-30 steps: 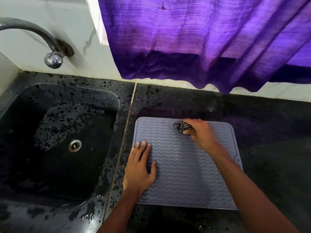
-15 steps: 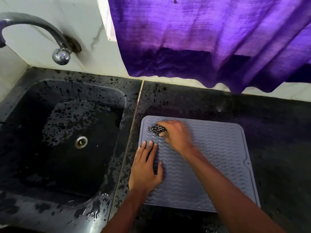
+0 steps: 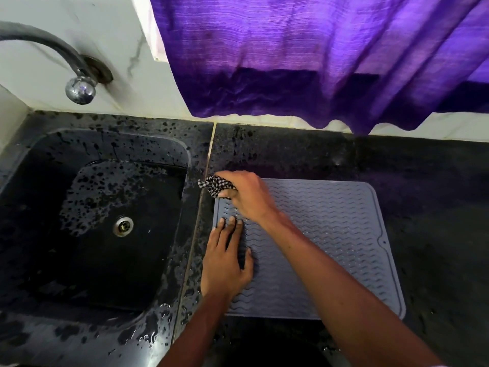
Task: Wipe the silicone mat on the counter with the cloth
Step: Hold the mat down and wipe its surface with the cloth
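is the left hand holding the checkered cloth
No, the right hand grips the black-and-white checkered cloth; the left hand rests on the grey ribbed silicone mat.

We see the right hand (image 3: pixel 248 197) gripping a checked cloth (image 3: pixel 215 187) at the grey silicone mat's (image 3: pixel 330 234) far-left corner while the left hand (image 3: pixel 225 260) presses flat on the mat.

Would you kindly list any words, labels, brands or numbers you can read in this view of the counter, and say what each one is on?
There is no readable text in this view.
The silicone mat shows only a raised wavy pattern.
The cloth gripped by the right hand shows only a checked weave.
The tap, sink and purple curtain show no lettering or marks.
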`<action>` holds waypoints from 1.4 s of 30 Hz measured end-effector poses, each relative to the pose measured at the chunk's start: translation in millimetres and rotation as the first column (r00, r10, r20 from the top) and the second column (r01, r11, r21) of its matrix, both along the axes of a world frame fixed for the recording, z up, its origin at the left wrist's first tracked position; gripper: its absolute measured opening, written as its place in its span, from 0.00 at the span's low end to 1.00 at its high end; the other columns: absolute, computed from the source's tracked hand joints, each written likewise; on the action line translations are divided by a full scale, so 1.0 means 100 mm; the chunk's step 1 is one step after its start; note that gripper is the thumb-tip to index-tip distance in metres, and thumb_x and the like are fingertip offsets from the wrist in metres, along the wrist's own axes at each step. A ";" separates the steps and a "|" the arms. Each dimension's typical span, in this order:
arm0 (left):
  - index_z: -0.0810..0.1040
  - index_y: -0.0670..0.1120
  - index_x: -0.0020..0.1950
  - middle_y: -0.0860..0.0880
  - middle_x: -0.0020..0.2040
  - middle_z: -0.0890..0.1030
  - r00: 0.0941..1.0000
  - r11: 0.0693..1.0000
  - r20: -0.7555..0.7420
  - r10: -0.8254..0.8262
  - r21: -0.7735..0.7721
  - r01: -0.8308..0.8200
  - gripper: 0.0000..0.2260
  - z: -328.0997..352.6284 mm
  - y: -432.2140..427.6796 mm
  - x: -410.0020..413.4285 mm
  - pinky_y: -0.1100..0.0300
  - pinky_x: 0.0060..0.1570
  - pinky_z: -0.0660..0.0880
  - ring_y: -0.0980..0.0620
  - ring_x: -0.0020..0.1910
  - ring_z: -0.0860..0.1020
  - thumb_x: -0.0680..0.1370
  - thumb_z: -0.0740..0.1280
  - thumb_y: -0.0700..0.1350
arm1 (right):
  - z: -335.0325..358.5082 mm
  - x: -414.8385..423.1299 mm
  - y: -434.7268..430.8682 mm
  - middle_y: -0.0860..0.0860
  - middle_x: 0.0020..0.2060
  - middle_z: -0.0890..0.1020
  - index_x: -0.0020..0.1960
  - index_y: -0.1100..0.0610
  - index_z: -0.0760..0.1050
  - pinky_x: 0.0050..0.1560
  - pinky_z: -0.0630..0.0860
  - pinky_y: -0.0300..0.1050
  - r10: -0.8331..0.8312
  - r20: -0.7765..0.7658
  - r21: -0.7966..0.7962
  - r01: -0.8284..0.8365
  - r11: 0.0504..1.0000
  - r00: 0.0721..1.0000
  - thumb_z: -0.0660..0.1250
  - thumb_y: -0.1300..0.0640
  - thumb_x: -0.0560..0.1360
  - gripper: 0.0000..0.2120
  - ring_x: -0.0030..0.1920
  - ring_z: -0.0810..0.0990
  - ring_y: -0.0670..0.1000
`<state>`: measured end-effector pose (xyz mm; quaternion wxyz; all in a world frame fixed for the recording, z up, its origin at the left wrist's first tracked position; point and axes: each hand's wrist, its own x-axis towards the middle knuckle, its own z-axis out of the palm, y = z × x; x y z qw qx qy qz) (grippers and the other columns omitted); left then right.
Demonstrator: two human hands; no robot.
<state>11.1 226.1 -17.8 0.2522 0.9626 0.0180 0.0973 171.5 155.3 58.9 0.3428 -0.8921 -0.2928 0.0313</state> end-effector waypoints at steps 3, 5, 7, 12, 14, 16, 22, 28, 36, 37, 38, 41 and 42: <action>0.69 0.41 0.76 0.45 0.77 0.68 1.000 1.000 0.015 0.002 0.002 -0.002 0.28 0.01 0.01 0.00 0.44 0.75 0.62 0.44 0.79 0.61 0.78 0.61 0.52 | 0.08 0.05 -0.32 0.51 0.46 0.84 0.60 0.49 0.78 0.46 0.77 0.50 0.002 0.102 -0.081 0.006 0.997 0.995 0.73 0.60 0.70 0.20 0.47 0.80 0.55; 0.69 0.41 0.76 0.45 0.77 0.67 1.000 1.000 0.030 0.007 -0.003 -0.007 0.28 0.01 0.00 0.00 0.43 0.75 0.62 0.44 0.79 0.61 0.78 0.61 0.52 | -0.01 0.07 -0.57 0.49 0.45 0.84 0.58 0.47 0.78 0.45 0.76 0.47 -0.018 0.091 -0.156 0.032 0.987 0.996 0.74 0.58 0.69 0.19 0.46 0.80 0.53; 0.68 0.42 0.77 0.45 0.78 0.66 1.000 1.000 0.029 0.008 -0.002 -0.008 0.29 0.01 -0.01 -0.01 0.44 0.76 0.61 0.45 0.80 0.60 0.78 0.62 0.52 | -0.13 0.02 -0.72 0.46 0.44 0.84 0.55 0.46 0.78 0.45 0.76 0.45 -0.060 0.026 -0.194 0.064 0.979 0.998 0.74 0.60 0.68 0.18 0.45 0.81 0.49; 0.67 0.42 0.78 0.46 0.79 0.64 1.000 1.000 0.009 0.004 0.013 -0.004 0.29 0.00 0.00 -0.01 0.45 0.76 0.62 0.47 0.80 0.58 0.78 0.62 0.52 | -0.25 -0.16 -0.54 0.48 0.46 0.85 0.56 0.47 0.78 0.51 0.77 0.49 -0.107 0.060 -0.182 0.116 0.976 0.992 0.73 0.59 0.67 0.19 0.49 0.82 0.52; 0.68 0.42 0.77 0.46 0.79 0.65 1.000 1.000 0.005 0.005 0.009 -0.005 0.29 0.00 -0.01 -0.01 0.45 0.76 0.62 0.47 0.80 0.58 0.78 0.62 0.52 | -0.22 -0.17 -0.38 0.48 0.46 0.85 0.57 0.47 0.78 0.51 0.77 0.48 -0.080 0.055 -0.183 0.089 0.979 0.995 0.74 0.60 0.67 0.20 0.49 0.82 0.52; 0.69 0.41 0.76 0.46 0.78 0.66 1.000 1.000 0.005 0.008 -0.002 -0.008 0.28 0.01 -0.01 -0.01 0.46 0.76 0.61 0.46 0.80 0.59 0.78 0.62 0.52 | -0.20 -0.16 -0.22 0.49 0.47 0.85 0.57 0.48 0.79 0.52 0.76 0.49 -0.032 0.040 -0.178 0.039 0.983 0.999 0.75 0.60 0.67 0.20 0.50 0.81 0.53; 0.74 0.39 0.72 0.42 0.73 0.73 0.999 1.000 -0.021 0.031 -0.002 -0.031 0.26 0.02 -0.03 -0.02 0.48 0.75 0.63 0.45 0.78 0.64 0.77 0.62 0.52 | -0.14 -0.12 0.10 0.49 0.42 0.83 0.55 0.49 0.79 0.44 0.73 0.44 0.117 0.016 -0.168 -0.113 0.979 0.993 0.75 0.61 0.65 0.20 0.45 0.80 0.52; 0.76 0.41 0.71 0.43 0.74 0.72 0.999 0.999 -0.015 0.035 -0.025 -0.036 0.25 0.03 -0.03 -0.01 0.49 0.76 0.63 0.47 0.79 0.61 0.76 0.64 0.50 | -0.01 -0.28 0.03 0.48 0.40 0.83 0.47 0.47 0.78 0.49 0.71 0.49 0.170 0.108 -0.340 -0.124 0.932 0.980 0.71 0.61 0.65 0.14 0.47 0.79 0.54; 0.68 0.42 0.77 0.46 0.78 0.66 1.000 1.000 -0.004 0.025 0.003 -0.025 0.29 0.01 -0.04 -0.01 0.50 0.77 0.59 0.47 0.80 0.60 0.77 0.62 0.52 | -0.09 0.02 0.14 0.45 0.51 0.84 0.53 0.47 0.79 0.49 0.72 0.48 0.112 0.090 -0.331 -0.077 0.941 0.990 0.72 0.63 0.63 0.21 0.50 0.79 0.52; 0.68 0.41 0.77 0.45 0.78 0.66 1.000 1.000 -0.003 0.027 0.003 -0.027 0.29 0.00 -0.04 -0.01 0.50 0.77 0.59 0.47 0.80 0.60 0.77 0.62 0.51 | -0.10 0.04 0.15 0.45 0.52 0.84 0.55 0.47 0.78 0.49 0.71 0.49 0.099 0.104 -0.353 -0.056 0.934 0.990 0.73 0.64 0.64 0.22 0.51 0.78 0.53; 0.69 0.41 0.76 0.45 0.78 0.66 1.000 1.000 -0.001 0.030 0.003 -0.030 0.29 0.00 -0.04 -0.01 0.49 0.77 0.60 0.47 0.79 0.60 0.77 0.62 0.51 | -0.11 0.05 0.17 0.46 0.52 0.84 0.56 0.47 0.78 0.49 0.70 0.49 0.086 0.116 -0.372 -0.037 0.927 0.989 0.73 0.64 0.65 0.23 0.51 0.78 0.53; 0.69 0.41 0.76 0.45 0.78 0.66 1.000 1.000 0.000 0.028 0.010 -0.028 0.29 0.00 -0.04 -0.02 0.48 0.76 0.61 0.47 0.79 0.61 0.77 0.62 0.51 | -0.09 0.13 0.22 0.51 0.48 0.84 0.61 0.49 0.77 0.53 0.70 0.53 0.014 0.131 -0.386 0.038 0.922 0.991 0.75 0.66 0.65 0.27 0.53 0.77 0.55; 0.69 0.41 0.76 0.45 0.78 0.66 1.000 1.000 -0.002 0.024 0.014 -0.024 0.29 0.00 -0.04 -0.02 0.48 0.76 0.61 0.47 0.79 0.60 0.77 0.62 0.51 | -0.08 0.18 0.24 0.52 0.48 0.84 0.61 0.50 0.77 0.54 0.70 0.53 -0.016 0.127 -0.388 0.064 0.919 0.992 0.74 0.67 0.65 0.27 0.53 0.77 0.56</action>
